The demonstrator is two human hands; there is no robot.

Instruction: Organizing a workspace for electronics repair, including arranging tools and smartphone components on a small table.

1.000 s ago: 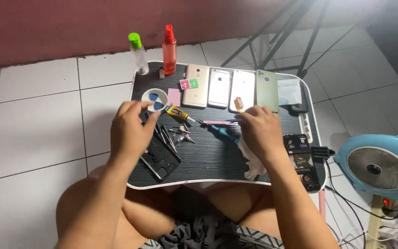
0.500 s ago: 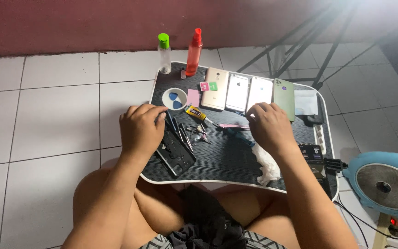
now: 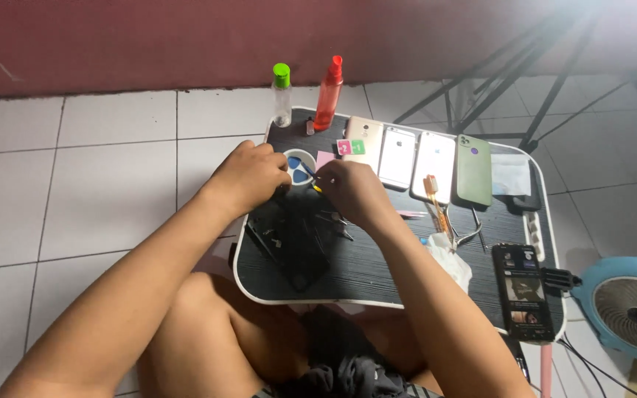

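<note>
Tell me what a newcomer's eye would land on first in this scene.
Both hands meet over the black lap tray: the left hand and right hand work at a small blue and white dish. Behind them stand a red spray bottle and a green-capped bottle, with a row of phones lying backs up to the right.

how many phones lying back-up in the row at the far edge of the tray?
4, side by side right of the red spray bottle: a gold phone, a silver phone, a white phone, then a green phone. None looks hidden.
</note>
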